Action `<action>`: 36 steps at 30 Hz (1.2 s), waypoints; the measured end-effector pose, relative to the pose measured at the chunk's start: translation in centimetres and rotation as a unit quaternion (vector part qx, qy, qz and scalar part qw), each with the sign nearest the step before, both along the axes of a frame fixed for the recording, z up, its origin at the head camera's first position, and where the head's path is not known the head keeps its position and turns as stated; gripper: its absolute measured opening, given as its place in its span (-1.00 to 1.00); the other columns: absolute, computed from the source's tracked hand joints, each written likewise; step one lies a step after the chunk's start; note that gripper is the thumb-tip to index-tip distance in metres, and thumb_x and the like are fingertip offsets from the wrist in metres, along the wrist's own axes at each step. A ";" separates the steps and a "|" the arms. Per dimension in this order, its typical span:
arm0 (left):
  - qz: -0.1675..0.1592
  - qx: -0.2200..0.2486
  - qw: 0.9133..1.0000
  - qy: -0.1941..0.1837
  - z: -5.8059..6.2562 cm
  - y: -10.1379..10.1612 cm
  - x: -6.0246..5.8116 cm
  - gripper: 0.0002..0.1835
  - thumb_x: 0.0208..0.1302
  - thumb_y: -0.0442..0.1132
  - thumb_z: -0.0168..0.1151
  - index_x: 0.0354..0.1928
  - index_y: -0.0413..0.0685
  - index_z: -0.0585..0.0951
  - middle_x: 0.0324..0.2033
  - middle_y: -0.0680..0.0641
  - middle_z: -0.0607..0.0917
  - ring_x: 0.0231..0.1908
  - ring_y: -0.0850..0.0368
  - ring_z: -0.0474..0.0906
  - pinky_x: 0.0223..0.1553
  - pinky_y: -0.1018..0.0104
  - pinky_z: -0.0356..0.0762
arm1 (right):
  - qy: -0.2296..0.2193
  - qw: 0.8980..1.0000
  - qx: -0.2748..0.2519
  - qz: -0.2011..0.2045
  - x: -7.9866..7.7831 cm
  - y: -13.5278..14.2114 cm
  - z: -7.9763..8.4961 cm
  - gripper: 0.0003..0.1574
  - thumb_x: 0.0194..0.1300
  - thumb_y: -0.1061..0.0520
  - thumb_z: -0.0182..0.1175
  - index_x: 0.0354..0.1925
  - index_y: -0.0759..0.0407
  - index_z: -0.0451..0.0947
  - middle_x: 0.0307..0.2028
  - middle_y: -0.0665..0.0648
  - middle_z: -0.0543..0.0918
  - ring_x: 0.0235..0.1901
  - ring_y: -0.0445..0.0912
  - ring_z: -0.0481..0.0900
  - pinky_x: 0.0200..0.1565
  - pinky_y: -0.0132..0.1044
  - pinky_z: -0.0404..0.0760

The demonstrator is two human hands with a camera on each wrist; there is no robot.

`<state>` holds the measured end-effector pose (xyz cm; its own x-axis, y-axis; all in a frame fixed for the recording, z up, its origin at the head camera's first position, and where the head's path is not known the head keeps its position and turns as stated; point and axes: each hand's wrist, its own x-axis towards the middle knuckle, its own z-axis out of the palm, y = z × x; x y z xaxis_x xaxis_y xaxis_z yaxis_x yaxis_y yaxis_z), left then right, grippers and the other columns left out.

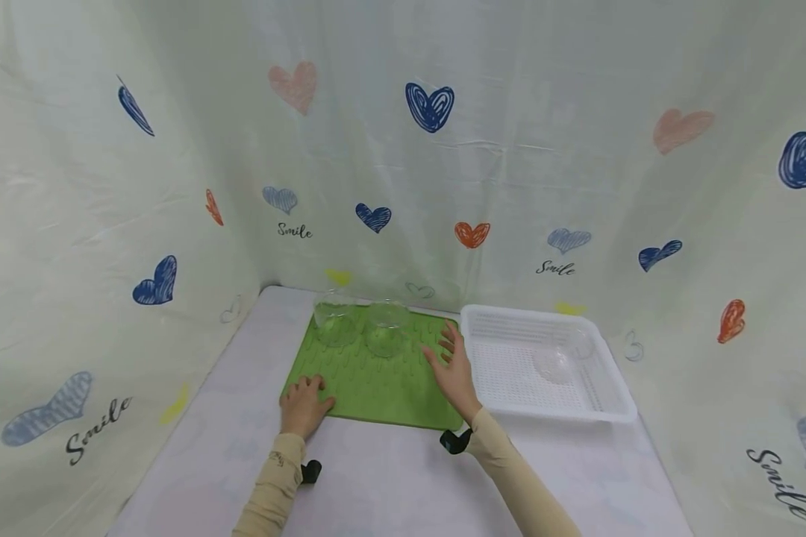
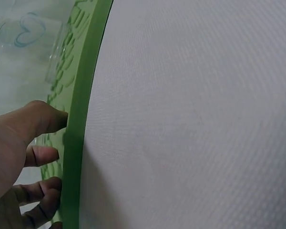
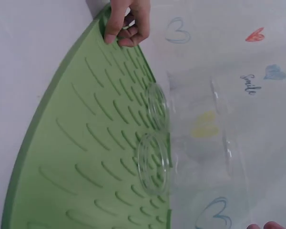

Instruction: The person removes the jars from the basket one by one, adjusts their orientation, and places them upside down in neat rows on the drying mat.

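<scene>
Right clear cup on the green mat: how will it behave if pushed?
The right clear cup is probably slippery: its wall looks smooth. Being round, it would likely roll if toppled. Raised ridges on the green mat may catch its lower edge, so it might tip rather than slide.

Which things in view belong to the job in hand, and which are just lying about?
Likely the job:
- green mat, touched by the left hand
- two clear glasses on the mat
- white basket, near the right hand
- clear glassware inside the basket

Probably just surroundings:
- heart-print curtain
- white table
</scene>
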<state>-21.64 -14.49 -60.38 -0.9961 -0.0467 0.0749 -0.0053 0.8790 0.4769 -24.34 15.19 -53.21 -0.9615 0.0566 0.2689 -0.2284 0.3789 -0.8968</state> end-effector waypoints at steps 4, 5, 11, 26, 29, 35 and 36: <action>-0.002 -0.010 1.000 0.000 -0.1 0.1 0.1 -0.64 0.15 -0.05 0.37 -0.14 -0.09 0.50 -0.20 -0.20 0.50 -0.14 -0.23 0.42 -0.14 -0.17 0.38 | 0.007 1.000 -0.001 -0.013 1.4 1.5 0.1 -0.09 0.35 -0.05 0.19 0.48 -0.01 -0.04 0.33 0.31 0.30 0.29 0.23 0.35 0.23 0.18 0.42; -0.004 -0.012 1.000 0.000 -0.1 0.1 0.1 -0.64 0.15 -0.06 0.36 -0.14 -0.09 0.49 -0.21 -0.20 0.49 -0.14 -0.23 0.42 -0.15 -0.17 0.38 | 0.009 1.000 -0.005 -0.015 1.6 2.0 0.2 -0.10 0.36 -0.02 0.19 0.48 0.01 -0.03 0.32 0.33 0.30 0.29 0.25 0.34 0.23 0.19 0.41; -0.014 -0.016 1.000 -0.002 0.2 0.3 0.3 -0.63 0.18 -0.07 0.33 -0.10 -0.14 0.49 -0.18 -0.24 0.50 -0.12 -0.27 0.43 -0.17 -0.18 0.41 | 0.015 0.998 -0.021 -0.053 2.6 5.2 0.1 -0.15 0.36 0.05 0.19 0.46 0.09 0.02 0.29 0.33 0.33 0.27 0.26 0.35 0.22 0.17 0.43; -0.020 -0.018 1.000 -0.003 0.2 0.3 0.2 -0.62 0.19 -0.08 0.32 -0.10 -0.16 0.48 -0.13 -0.30 0.49 -0.09 -0.32 0.41 -0.13 -0.25 0.40 | -0.001 0.983 -0.055 -0.175 4.0 12.4 -0.1 -0.24 0.37 0.05 0.18 0.41 0.12 0.11 0.26 0.32 0.37 0.23 0.25 0.40 0.17 0.11 0.46; -0.021 -0.017 1.000 -0.001 0.2 0.3 0.1 -0.63 0.19 -0.08 0.33 -0.10 -0.15 0.49 -0.13 -0.30 0.49 -0.08 -0.33 0.41 -0.12 -0.26 0.40 | 0.003 0.980 -0.052 -0.190 4.1 13.5 0.1 -0.24 0.37 0.04 0.17 0.41 0.14 0.12 0.26 0.31 0.38 0.24 0.25 0.40 0.15 0.05 0.47; -0.023 -0.023 0.999 0.000 0.3 0.3 0.1 -0.62 0.19 -0.06 0.32 -0.10 -0.15 0.49 -0.12 -0.31 0.50 -0.09 -0.33 0.42 -0.14 -0.25 0.43 | -0.008 0.971 -0.043 -0.233 4.1 16.3 0.6 -0.22 0.37 0.05 0.17 0.42 0.16 0.10 0.28 0.34 0.34 0.26 0.25 0.36 0.19 0.05 0.43; -0.024 -0.023 0.999 -0.001 0.3 0.2 0.1 -0.62 0.19 -0.06 0.32 -0.09 -0.16 0.49 -0.11 -0.32 0.50 -0.09 -0.33 0.42 -0.14 -0.25 0.43 | -0.010 0.969 -0.043 -0.241 3.9 16.8 0.7 -0.21 0.36 0.05 0.18 0.42 0.17 0.09 0.29 0.35 0.33 0.27 0.26 0.35 0.20 0.05 0.43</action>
